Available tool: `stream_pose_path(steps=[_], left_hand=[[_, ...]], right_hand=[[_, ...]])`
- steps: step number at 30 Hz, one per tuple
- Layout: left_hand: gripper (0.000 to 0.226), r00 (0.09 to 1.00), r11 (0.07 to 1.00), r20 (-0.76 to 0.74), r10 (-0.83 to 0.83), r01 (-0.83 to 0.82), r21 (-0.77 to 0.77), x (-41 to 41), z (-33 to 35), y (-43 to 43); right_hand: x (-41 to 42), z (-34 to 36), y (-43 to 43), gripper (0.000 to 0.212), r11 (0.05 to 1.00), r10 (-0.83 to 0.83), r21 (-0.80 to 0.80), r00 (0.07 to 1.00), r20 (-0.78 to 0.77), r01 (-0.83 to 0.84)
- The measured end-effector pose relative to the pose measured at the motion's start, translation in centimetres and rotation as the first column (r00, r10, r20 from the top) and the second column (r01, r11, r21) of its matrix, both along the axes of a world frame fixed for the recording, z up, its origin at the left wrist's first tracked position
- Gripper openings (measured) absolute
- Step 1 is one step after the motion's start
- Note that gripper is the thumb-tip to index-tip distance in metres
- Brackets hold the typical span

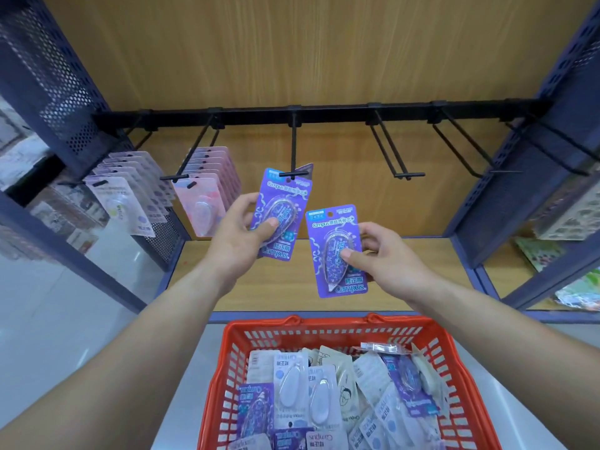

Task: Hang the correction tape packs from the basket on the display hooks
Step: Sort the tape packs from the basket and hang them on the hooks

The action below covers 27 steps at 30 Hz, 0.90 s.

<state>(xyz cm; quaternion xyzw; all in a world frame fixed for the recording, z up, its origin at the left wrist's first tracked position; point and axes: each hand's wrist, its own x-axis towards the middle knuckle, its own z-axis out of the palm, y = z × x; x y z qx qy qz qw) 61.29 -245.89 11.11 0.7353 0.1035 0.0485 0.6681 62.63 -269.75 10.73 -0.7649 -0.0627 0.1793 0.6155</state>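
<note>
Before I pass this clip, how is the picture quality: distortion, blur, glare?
Head view: wide-angle bends the blue perforated uprights at both edges; the upper purple Campus pack and the lower purple Campus pack read sharp; the far-left shelves are blurred; light is soft, with small glints on white blister packs in the red basket.

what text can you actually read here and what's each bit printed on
"Campus", "修正带": purple card pack at the black hook, pinched by the left hand.
"Campus", "修正带": second purple card pack, in the right hand.
"Campus", upside down: white card pack in the red plastic basket.
Unreadable: small blue corner labels; pale packs hanging on the left hooks.
</note>
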Motion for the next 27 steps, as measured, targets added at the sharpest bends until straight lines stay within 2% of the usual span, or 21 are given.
stream_pose_path(steps=[7,18,24,27], left_hand=[[0.033,1.0,0.996,0.031,0.0,-0.002,0.086,0.8,-0.4,-0.3],[0.045,1.0,0.997,0.001,0.021,-0.021,0.077,0.6,-0.8,0.4],[0.04,0.999,0.994,0.01,0.047,-0.048,0.101,1.7,-0.9,-0.1],[0.05,0.999,0.986,-0.002,0.045,-0.044,0.164,2.1,-0.8,-0.1]], right_hand=[[0.1,-0.6,0.2,0.017,1.0,-0.021,-0.009,0.999,-0.028,0.021],[0.0,-1.1,0.2,0.02,0.999,-0.021,-0.044,0.999,-0.05,0.019],[-0.4,-0.4,0.9,0.023,0.994,-0.069,0.08,0.997,-0.041,0.072],[-0.6,-0.2,1.6,0.026,0.986,-0.128,0.11,0.992,-0.003,0.127]])
